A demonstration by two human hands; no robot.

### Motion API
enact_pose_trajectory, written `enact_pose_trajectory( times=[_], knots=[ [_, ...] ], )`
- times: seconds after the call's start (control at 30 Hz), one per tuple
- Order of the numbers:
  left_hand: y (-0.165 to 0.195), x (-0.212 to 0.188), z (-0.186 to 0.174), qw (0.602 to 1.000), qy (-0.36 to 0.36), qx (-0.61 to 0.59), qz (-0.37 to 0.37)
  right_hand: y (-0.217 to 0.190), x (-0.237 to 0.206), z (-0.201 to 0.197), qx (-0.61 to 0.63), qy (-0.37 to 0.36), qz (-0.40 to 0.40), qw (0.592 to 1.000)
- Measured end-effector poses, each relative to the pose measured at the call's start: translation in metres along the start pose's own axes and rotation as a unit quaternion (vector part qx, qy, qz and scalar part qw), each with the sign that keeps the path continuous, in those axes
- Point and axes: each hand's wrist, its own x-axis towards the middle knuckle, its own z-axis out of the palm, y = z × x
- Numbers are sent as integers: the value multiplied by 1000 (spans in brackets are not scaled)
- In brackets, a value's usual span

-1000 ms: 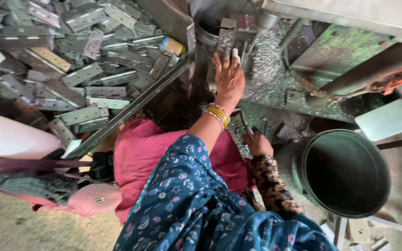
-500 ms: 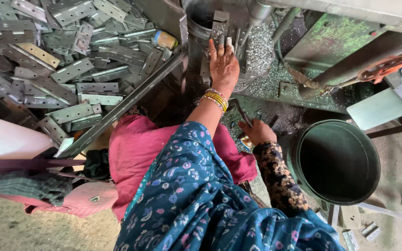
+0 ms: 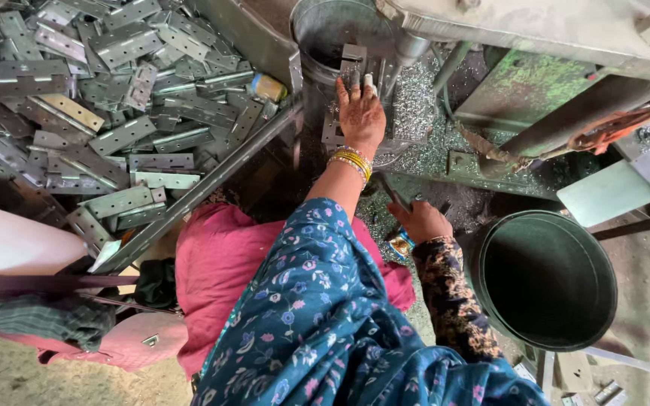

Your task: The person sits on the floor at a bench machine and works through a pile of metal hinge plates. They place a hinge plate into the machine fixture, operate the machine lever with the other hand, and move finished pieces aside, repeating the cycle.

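From the head view, the left hand (image 3: 360, 113) reaches up to the machine (image 3: 536, 45), its fingers laid flat on a small metal plate (image 3: 353, 60) standing in the machine's slot; whether the grip is clenched on the plate I cannot tell. Yellow bangles (image 3: 352, 161) circle that wrist. Below the machine, the right hand (image 3: 420, 222) is curled around a dark handle (image 3: 390, 192), grasping it. Metal shavings (image 3: 415, 98) lie scattered at the machine's base. Left of the machine, a big pile of grey hinge plates (image 3: 107, 98) spreads out. Below and right of the machine stands a dark round bucket (image 3: 547, 280), just beside the right forearm.
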Motion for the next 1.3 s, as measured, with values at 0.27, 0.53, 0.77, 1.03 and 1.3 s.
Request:
enact_pose_trajectory(
  times=[0.27,0.53,0.77,1.03,1.3],
  knots=[
    [-7,13,-1,998,-36,-45,10,-10,-19,31,-5,17,25,1000],
    [-40,-93,-11,983,96,-68,139,-64,-56,-66,167,364,-157,903],
    [-7,-56,-36,964,155,-115,183,-76,-60,-73,175,321,-93,926],
    [9,-50,-17,988,130,-85,-18,-74,-50,-68,67,120,6,991],
    [-9,-56,-15,994,25,-108,13,-42,-10,-42,-19,74,-23,997]
  ],
)
